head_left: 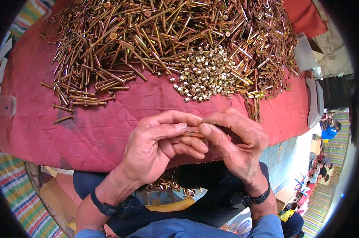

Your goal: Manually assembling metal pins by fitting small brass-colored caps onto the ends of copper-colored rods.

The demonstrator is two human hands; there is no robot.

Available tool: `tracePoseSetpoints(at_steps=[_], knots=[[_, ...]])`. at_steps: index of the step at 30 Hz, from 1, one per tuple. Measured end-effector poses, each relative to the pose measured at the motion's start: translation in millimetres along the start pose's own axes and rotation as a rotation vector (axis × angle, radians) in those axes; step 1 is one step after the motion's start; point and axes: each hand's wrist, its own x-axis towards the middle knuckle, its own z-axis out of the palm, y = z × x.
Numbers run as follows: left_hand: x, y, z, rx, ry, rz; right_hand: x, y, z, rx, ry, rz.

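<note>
My left hand and my right hand meet over the near edge of a red padded cloth. Between them lies a slim copper-coloured metal fastener, resting along my left fingers. The left thumb and fingers close around it, while my right thumb and forefinger pinch at its right end, which they partly cover. Just beyond the hands sits a heap of small brass-coloured cone nuts. Long flat-headed bolts pile up at the far left and middle, and short metal sleeves at the right.
A clear plastic container stands at the left edge, another plastic tub at the far right. Below the cloth, more metal pieces lie between my knees. Cardboard is at lower left. Other people are in the right background.
</note>
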Motion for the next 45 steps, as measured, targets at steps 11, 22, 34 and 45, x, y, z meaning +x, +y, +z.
tracePoseSetpoints(at_steps=[11,22,34,45], knots=[[-10,24,11,0.225,0.121,0.058,17,24,17,-0.074,0.013,0.015],[-15,37,8,0.330,0.108,0.075,22,30,26,-0.642,-0.296,-0.155],[21,5,-5,0.420,-0.003,0.422,12,23,4,-0.542,-0.240,-0.093],[-4,-5,-4,1.132,0.314,0.681,4,29,-3,-0.467,-0.212,-0.116]])
